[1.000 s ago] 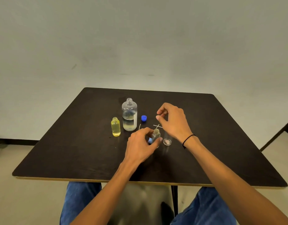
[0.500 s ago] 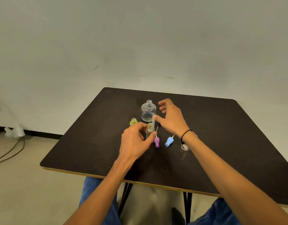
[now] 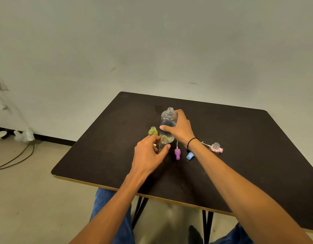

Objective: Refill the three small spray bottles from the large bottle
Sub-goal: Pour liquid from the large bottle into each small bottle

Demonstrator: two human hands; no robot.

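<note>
The large clear bottle [image 3: 167,120] stands uncapped near the middle of the dark table [image 3: 240,138], and my right hand [image 3: 180,129] is wrapped around its body. Just in front of it, my left hand [image 3: 148,155] pinches a small clear spray bottle [image 3: 163,142], open at the neck and upright. A small yellow bottle [image 3: 153,131] stands open behind my left hand. Further right, a third small bottle [image 3: 216,146] stands open beside a pink spray top. A purple spray top [image 3: 177,153] and a blue spray top [image 3: 189,155] lie loose on the table.
The table's front edge runs above my knees in blue jeans. On the floor at the left lie cables [image 3: 14,157], a white bowl [image 3: 0,135] and crumpled white items [image 3: 25,135] along the wall.
My right hand let go of a spray top and moved back to grasp the large bottle. The left hand keeps its hold on the small clear bottle. The camera view shifted left.
</note>
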